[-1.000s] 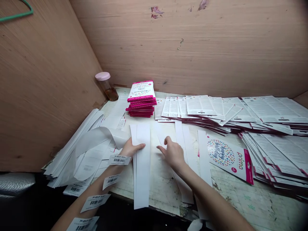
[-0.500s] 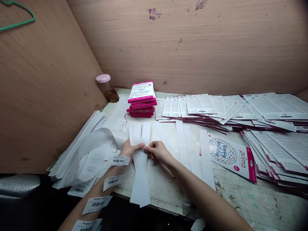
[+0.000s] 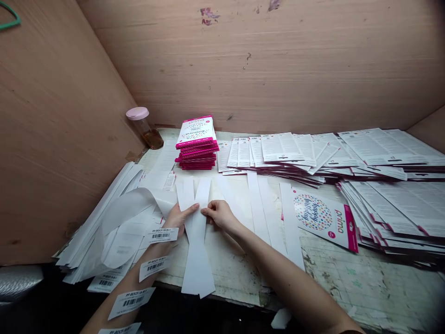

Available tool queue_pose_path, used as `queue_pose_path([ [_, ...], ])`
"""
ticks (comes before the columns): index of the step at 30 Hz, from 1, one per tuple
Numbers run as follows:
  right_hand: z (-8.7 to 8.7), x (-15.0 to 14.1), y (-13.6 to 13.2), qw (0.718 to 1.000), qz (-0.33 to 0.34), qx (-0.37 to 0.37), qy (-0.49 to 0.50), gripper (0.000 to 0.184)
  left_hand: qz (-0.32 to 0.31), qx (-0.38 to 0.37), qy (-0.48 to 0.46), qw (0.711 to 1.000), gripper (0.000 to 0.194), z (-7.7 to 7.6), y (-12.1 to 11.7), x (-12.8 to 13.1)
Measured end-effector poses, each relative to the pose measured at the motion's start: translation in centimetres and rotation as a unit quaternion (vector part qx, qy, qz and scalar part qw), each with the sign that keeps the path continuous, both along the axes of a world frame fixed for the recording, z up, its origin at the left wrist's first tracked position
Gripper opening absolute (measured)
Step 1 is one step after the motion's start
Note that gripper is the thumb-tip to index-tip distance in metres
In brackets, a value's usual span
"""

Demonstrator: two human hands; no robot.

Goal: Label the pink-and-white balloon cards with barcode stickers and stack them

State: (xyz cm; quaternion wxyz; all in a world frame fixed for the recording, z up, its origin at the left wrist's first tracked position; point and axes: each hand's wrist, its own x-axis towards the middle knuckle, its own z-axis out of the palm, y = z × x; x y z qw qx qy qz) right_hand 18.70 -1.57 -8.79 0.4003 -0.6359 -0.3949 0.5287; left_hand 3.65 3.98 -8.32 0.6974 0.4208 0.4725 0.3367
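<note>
Several long white paper strips (image 3: pixel 198 269) lie crossed in front of me, fanning apart at both ends. My left hand (image 3: pixel 179 215) grips them at the crossing, its thumb pressed on top. My right hand (image 3: pixel 219 214) pinches the edge of one strip just right of that thumb; its other fingers are curled under. Printed barcode labels (image 3: pixel 160 235) are stuck in a row along my left forearm. More loose strips (image 3: pixel 267 208) lie on the table to the right of my hands.
A stack of pink-edged packets (image 3: pixel 196 144) stands at the back, beside a pink-lidded jar (image 3: pixel 144 127). Overlapping white packets (image 3: pixel 281 150) spread along the right, with one "happy birthday" packet (image 3: pixel 323 218) face up. At the left lies a heap of paper strips and label sheets (image 3: pixel 104 222).
The view has shifted slightly, moving everything left. My right hand has drawn a little away from my left thumb, and the upper strip ends have swung into a different fan.
</note>
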Motion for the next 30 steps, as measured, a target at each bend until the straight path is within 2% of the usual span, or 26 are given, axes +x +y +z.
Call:
queue_pose_path([
  [4, 0.7, 0.6, -0.1, 0.998, 0.018, -0.014, -0.052, 0.025, 0.022, -0.019, 0.027, 0.999, 0.06, -0.3, 0.2, 0.0],
  [8, 1.1, 2.2, -0.4, 0.989, 0.038, -0.033, -0.14, 0.025, 0.065, 0.008, 0.045, 0.997, 0.061, -0.8, 0.8, -0.2],
  [11, 1.2, 3.6, -0.6, 0.971, 0.052, -0.041, -0.231, 0.022, 0.081, 0.028, 0.064, 0.994, 0.058, -1.1, 1.7, -0.9],
  [15, 2.1, 3.9, -0.9, 0.932, 0.038, -0.021, -0.359, 0.002, 0.061, 0.041, 0.075, 0.995, 0.054, -1.2, 1.8, -1.3],
  [18, 2.6, 2.6, -1.5, 0.912, 0.067, 0.043, -0.403, 0.019, 0.02, 0.049, 0.066, 0.996, 0.051, -1.4, 1.4, -0.6],
  [21, 1.8, 1.3, -2.6, 0.887, 0.175, 0.153, -0.4, 0.028, 0.011, 0.071, 0.084, 0.994, 0.049, -1.5, 1.8, 0.1],
  [23, 0.6, 1.0, -3.4, 0.84, 0.245, 0.234, -0.424, 0.038, 0.014, 0.084, 0.105, 0.991, 0.048, -1.3, 2.6, 0.1],
  [25, -0.5, 1.4, -4.1, 0.789, 0.279, 0.287, -0.466, 0.043, 0.011, 0.093, 0.125, 0.988, 0.047, -0.7, 3.7, -0.1],
  [26, -0.8, 1.7, -4.5, 0.772, 0.285, 0.297, -0.484, 0.045, 0.008, 0.097, 0.134, 0.986, 0.048, -0.3, 4.1, -0.3],
  [28, -0.6, 2.4, -5.4, 0.765, 0.288, 0.298, -0.493, 0.048, 0.002, 0.102, 0.151, 0.983, 0.053, 0.6, 4.6, -0.5],
  [30, 0.3, 3.3, -6.8, 0.77, 0.278, 0.301, -0.489, 0.052, 0.006, 0.107, 0.17, 0.98, 0.065, 1.6, 4.4, -0.8],
])
